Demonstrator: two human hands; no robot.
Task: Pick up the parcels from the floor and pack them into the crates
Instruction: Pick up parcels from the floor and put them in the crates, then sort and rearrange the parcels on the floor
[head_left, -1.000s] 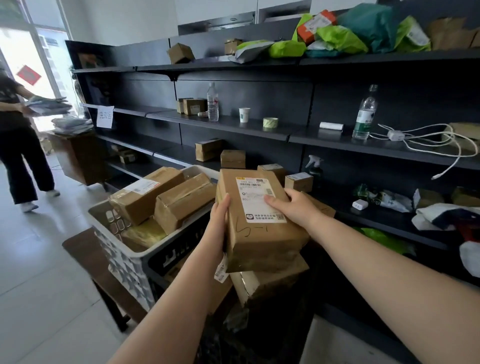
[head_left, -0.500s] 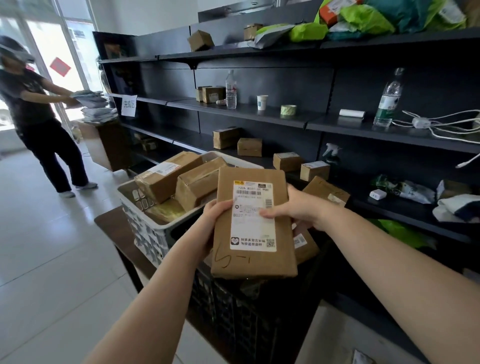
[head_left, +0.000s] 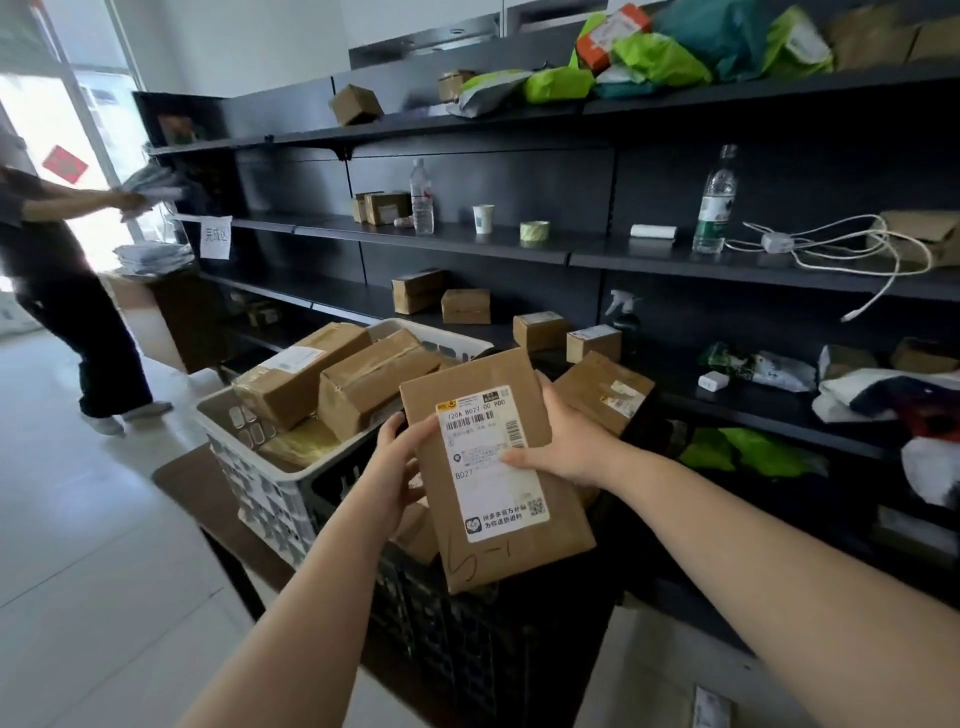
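A flat brown parcel (head_left: 483, 415) with a white shipping label and "6-1" written on it is held in both hands above a black crate (head_left: 457, 639). My left hand (head_left: 397, 467) grips its left edge. My right hand (head_left: 558, 441) grips its right edge, thumb on the label. Another brown parcel (head_left: 602, 392) lies in the black crate behind my right hand. To the left, a white crate (head_left: 260, 493) holds several brown boxes (head_left: 296, 374).
Both crates stand on a low dark bench (head_left: 208, 499). Black shelving (head_left: 623, 254) runs behind, carrying small boxes, bottles, a cup, tape, a white cable and green mailers. A person (head_left: 57, 291) stands at the far left near the window. Tiled floor lies to the left.
The parcel has tilted, its top leaning left, and sits lower over the black crate. My view has shifted, and the person at left has turned toward the shelving.
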